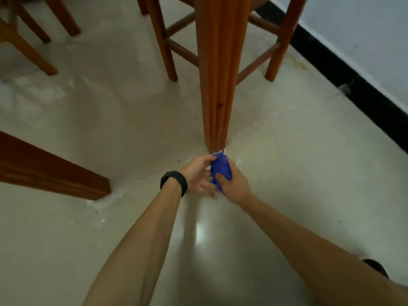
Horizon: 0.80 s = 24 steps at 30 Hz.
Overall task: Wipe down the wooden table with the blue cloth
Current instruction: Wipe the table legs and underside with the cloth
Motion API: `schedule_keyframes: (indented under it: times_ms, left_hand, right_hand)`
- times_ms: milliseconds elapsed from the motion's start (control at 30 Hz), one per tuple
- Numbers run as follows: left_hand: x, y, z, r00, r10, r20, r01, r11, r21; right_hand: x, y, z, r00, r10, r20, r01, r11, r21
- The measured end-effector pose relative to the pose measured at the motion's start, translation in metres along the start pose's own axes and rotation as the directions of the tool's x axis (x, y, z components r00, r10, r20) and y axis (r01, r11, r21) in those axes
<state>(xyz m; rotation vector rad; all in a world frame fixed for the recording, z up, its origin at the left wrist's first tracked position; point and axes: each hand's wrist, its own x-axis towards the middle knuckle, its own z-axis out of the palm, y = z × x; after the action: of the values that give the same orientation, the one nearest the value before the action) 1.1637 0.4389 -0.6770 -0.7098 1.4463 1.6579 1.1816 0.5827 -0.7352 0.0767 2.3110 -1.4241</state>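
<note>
Both hands low at the foot of a fluted orange-brown wooden bench leg [217, 85], bunched dark-blue cloth [221, 168] between them, just above the glossy cream tiled floor [110, 120]. Right hand [234, 184] fingers clamped on the cloth; left hand [198, 173], black wristband [174, 182], fingers apart, thumb touching the cloth's top. Wooden chair legs [165, 40] stand behind.
</note>
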Motion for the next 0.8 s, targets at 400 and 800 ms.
schedule_keyframes:
  times_ms: [400,800]
  left_hand:
    - [-0.048,0.083,0.007,0.794,0.529,-0.298,-0.528,0.844,0.093]
    - [-0.046,0.087,0.013,0.741,0.516,-0.43,-0.534,0.841,0.089]
  right_hand:
    - [0.067,-0.039,-0.015,0.894,-0.424,-0.148,0.319,0.832,-0.454]
    - [0.055,-0.023,-0.022,0.905,-0.099,-0.414,0.111,0.994,0.003]
